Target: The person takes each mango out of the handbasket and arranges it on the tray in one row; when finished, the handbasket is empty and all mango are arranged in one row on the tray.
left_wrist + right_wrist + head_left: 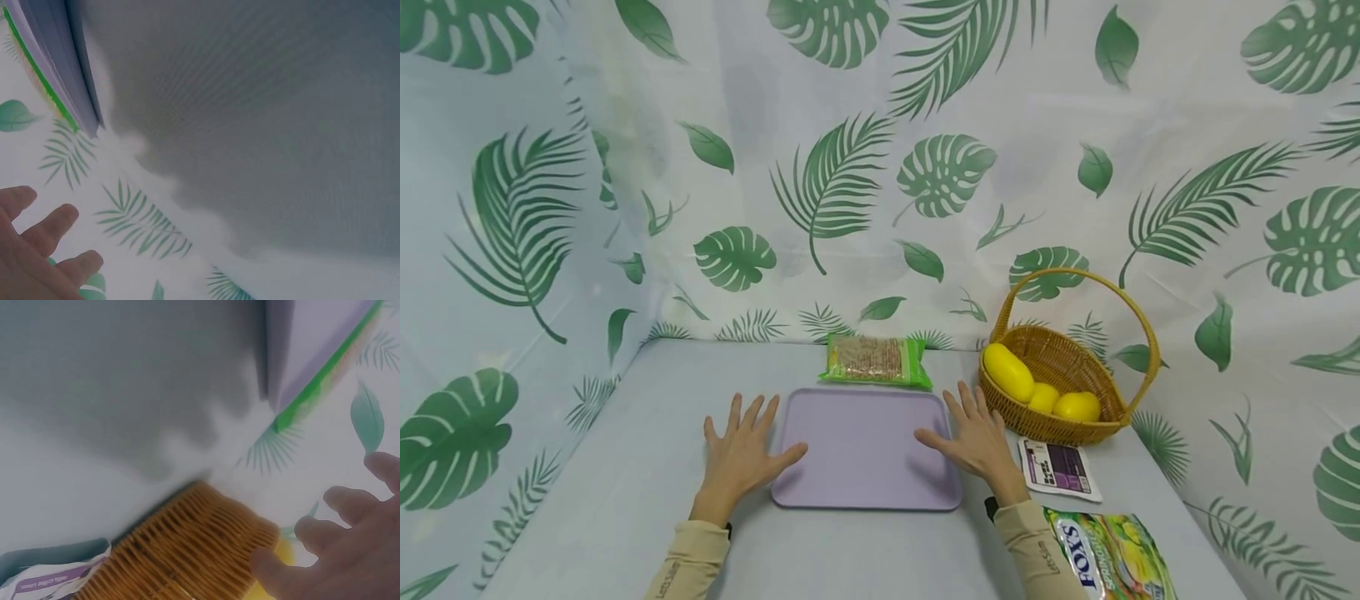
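A flat lilac tray [867, 450] with a raised rim lies on the table between the two hands. My left hand [741, 458] is spread over the tray's left side, its thumb overlapping the rim in the head view. On the other side my right hand [977, 442] has its fingers spread too, thumb over the tray's right part. Neither hand holds anything. In the left wrist view, fingers [53, 228] stretch out above the pale tabletop. The right wrist view has the right hand [350, 550] overlapping the wicker basket's edge.
Behind the tray lies a green-edged clear packet [876, 360] with brown contents. A wicker basket [1052, 429] with several yellow fruits [1009, 372] stands at the back right. In front of it are a white and purple packet [1060, 469] and a FOX'S candy bag [1112, 554]. Leaf-print cloth surrounds the table.
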Demonstrator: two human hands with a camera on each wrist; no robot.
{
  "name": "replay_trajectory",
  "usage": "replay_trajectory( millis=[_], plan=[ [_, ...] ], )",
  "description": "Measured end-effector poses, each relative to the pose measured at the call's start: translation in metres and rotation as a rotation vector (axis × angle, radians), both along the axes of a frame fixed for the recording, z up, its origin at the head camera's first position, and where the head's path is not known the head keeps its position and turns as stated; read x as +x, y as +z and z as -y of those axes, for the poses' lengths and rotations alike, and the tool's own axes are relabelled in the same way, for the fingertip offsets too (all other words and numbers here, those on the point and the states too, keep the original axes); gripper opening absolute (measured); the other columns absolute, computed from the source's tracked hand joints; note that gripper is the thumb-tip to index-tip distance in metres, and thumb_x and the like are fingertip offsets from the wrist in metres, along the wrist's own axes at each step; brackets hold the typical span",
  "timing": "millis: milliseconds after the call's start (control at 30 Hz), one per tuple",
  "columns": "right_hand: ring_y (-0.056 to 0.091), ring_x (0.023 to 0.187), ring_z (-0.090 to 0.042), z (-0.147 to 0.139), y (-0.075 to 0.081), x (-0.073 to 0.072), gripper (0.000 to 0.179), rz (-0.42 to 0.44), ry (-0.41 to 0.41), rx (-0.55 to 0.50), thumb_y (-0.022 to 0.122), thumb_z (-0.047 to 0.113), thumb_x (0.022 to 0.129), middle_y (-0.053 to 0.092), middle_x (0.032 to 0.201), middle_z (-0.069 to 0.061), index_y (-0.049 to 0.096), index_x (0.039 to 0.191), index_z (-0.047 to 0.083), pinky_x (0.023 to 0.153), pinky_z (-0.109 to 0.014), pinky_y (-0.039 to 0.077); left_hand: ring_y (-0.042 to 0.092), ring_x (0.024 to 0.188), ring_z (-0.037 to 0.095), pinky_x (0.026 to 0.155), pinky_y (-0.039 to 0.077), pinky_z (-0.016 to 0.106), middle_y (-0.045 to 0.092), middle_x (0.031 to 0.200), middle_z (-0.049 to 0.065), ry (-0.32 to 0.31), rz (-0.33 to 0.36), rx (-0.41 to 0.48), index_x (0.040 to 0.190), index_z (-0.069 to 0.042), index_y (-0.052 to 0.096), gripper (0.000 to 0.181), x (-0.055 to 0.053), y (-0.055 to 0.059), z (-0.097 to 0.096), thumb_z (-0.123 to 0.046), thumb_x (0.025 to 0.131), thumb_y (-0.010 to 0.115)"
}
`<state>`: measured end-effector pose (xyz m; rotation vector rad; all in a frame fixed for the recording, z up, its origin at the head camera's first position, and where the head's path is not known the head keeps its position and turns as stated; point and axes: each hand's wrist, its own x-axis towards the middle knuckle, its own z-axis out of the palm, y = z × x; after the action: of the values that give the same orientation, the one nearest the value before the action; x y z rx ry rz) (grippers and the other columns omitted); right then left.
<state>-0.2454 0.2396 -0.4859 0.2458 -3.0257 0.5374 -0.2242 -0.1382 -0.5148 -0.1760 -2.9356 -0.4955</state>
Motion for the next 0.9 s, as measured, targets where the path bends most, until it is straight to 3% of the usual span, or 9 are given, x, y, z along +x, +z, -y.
replay_trajectory(
  millis=[333, 633, 900],
  plan=[
    [0.007, 0.157, -0.045, 0.000, 0.003, -0.001, 0.100, 0.014, -0.003, 0.009, 0.056, 0.074, 0.085, 0.009, 0.170, -0.015, 0.030, 0.159, 0.013, 0.118, -0.075, 0.014, 0.025, 0.151, 0.048, 0.110, 0.017, 0.083, 0.039, 0.161, 0.012, 0.004, 0.013, -0.002, 0.158, -0.021, 0.033, 0.100, 0.003, -0.004, 0.001, -0.082, 0.081, 0.054],
    [0.014, 0.153, -0.052, -0.007, 0.031, -0.014, 0.094, -0.103, 0.032, 0.036, 0.063, 0.064, 0.086, 0.018, 0.167, -0.023, 0.034, 0.157, 0.010, 0.116, -0.076, 0.021, 0.050, 0.131, 0.045, 0.094, 0.044, 0.068, 0.052, 0.148, 0.016, 0.003, 0.080, 0.015, 0.159, -0.022, 0.031, 0.101, 0.005, -0.007, 0.000, -0.084, 0.081, 0.052],
    [0.011, 0.150, -0.059, -0.029, 0.056, -0.033, 0.087, -0.095, 0.014, 0.068, 0.065, 0.058, 0.089, 0.022, 0.164, -0.028, 0.037, 0.155, 0.008, 0.113, -0.079, 0.020, 0.058, 0.111, 0.037, 0.078, 0.050, 0.056, 0.061, 0.127, 0.018, -0.026, 0.122, -0.002, 0.157, -0.017, 0.036, 0.104, 0.008, -0.007, -0.003, -0.084, 0.079, 0.055]
  ],
)
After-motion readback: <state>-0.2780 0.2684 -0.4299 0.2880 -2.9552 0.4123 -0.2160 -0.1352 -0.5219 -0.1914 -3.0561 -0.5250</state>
